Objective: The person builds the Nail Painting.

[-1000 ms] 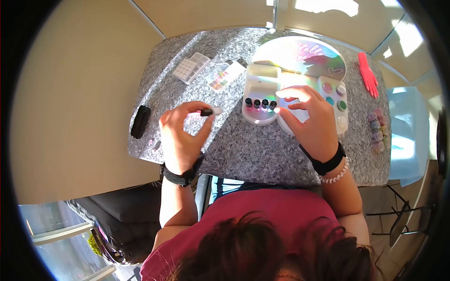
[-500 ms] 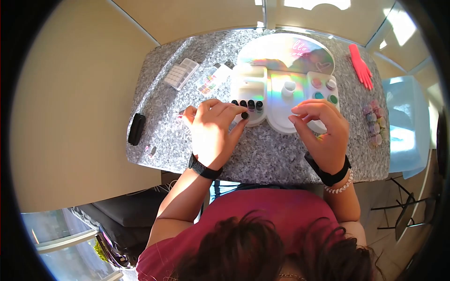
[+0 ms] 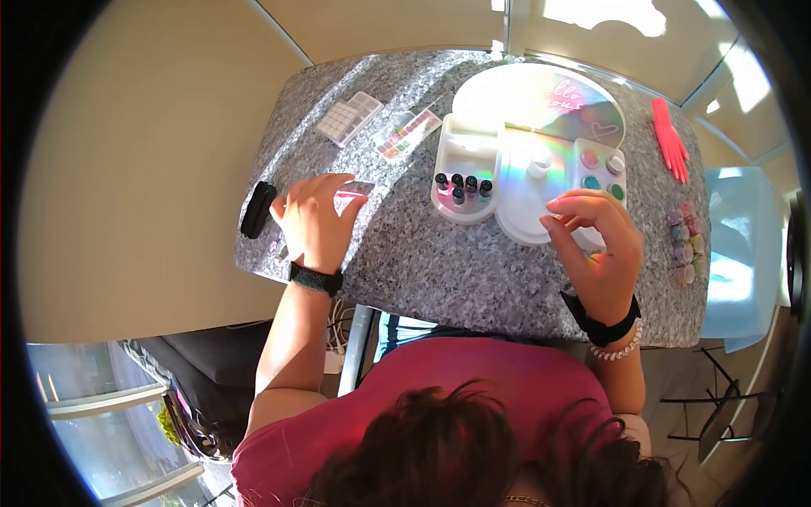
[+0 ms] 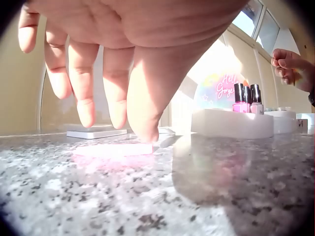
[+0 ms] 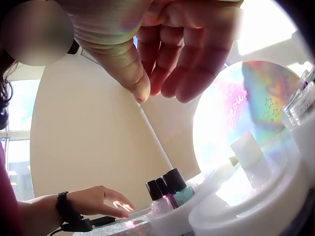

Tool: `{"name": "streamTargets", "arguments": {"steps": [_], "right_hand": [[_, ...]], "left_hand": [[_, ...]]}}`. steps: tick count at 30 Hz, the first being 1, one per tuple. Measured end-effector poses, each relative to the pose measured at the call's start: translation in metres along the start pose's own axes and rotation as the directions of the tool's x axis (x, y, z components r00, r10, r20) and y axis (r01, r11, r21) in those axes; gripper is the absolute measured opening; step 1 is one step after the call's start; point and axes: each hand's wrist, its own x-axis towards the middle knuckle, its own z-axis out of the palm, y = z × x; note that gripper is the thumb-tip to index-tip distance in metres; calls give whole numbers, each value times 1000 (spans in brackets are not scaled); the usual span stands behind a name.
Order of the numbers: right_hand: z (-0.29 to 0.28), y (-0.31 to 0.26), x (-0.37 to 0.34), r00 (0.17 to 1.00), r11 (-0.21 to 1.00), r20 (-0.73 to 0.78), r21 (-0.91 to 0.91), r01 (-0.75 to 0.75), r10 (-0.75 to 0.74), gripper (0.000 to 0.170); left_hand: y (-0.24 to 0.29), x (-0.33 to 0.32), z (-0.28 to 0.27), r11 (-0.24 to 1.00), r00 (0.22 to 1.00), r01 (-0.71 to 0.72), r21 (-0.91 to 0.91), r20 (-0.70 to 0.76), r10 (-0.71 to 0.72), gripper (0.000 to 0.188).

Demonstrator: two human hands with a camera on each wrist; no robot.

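My left hand (image 3: 317,221) hovers palm down near the left of the counter, fingers apart and holding nothing. In the left wrist view, its thumb tip is right at the end of a flat, bright pink-and-white piece (image 4: 115,149). Several black-capped nail polish bottles (image 3: 458,196) stand in the left part of a white vanity tray (image 3: 463,218), one in front of the others. To the right, my right hand (image 3: 601,241) hangs over the tray's front, fingers loosely bent and thumb near them. Nothing shows between those fingers in the right wrist view.
A rounded iridescent board (image 3: 541,93) backs the tray, with a white cylinder (image 3: 537,163) in front and small pots (image 3: 590,182) at right. Also on the counter are a clear box (image 3: 348,118), a colourful sheet (image 3: 405,137), a black case (image 3: 258,209), a pink glove (image 3: 670,142) and stacked jars (image 3: 684,241).
My left hand carried a black-capped nail polish bottle right to the tray, let go of it beside the others, and moved back left. My right hand drew away from the bottles, toward the right.
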Motion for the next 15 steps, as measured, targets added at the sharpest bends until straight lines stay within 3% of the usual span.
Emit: {"name": "streamTargets", "arguments": {"steps": [1,8,12,15], "right_hand": [[1,0,1,1000,1000,3,5,-3,3,20],[14,-5,7,998,999,67,48,14,-17,19],[26,-11,7,983,992,133,13,-126,123,17],[34,-13,2,938,978,286,13,-208,196,21]], "left_hand": [[-11,0,2,999,996,31,-10,84,-30,31],[-25,6,7,992,965,100,74,236,-115,23],[26,-3,-38,968,989,-66,-241,110,95,16],[69,-7,-65,919,967,-149,-366,140,212,14]]}}
